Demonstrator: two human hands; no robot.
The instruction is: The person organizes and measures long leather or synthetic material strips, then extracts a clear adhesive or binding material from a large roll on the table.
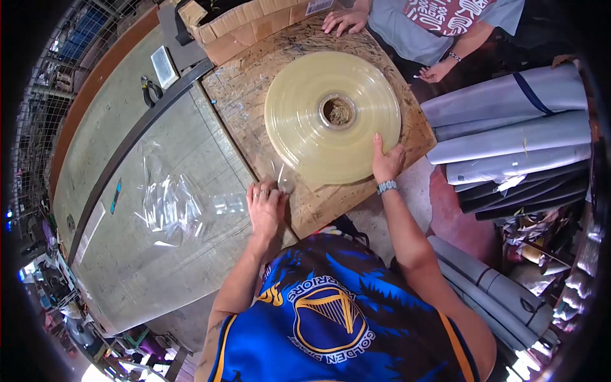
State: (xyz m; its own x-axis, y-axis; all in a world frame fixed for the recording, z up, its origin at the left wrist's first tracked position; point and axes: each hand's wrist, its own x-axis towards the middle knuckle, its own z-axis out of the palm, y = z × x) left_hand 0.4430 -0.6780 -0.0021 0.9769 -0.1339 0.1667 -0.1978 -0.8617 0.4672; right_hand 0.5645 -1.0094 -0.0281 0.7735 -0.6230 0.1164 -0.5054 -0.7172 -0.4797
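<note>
A large flat roll of clear, yellowish plastic strip lies on its side on a worn wooden board, its core hole facing up. My right hand grips the roll's near right edge, thumb on top and the other fingers at the rim. At the board's left edge, my left hand has its fingers curled down on the clear plastic strip running from the roll side. Left of that hand, the loose, crumpled strip is spread on the grey-green table. My left fingertips are partly hidden.
A dark metal strip curves across the table. Pliers, a blue cutter and a pale block lie nearby. Behind the roll are a cardboard box and another person's hand. Silvery rolls are stacked right.
</note>
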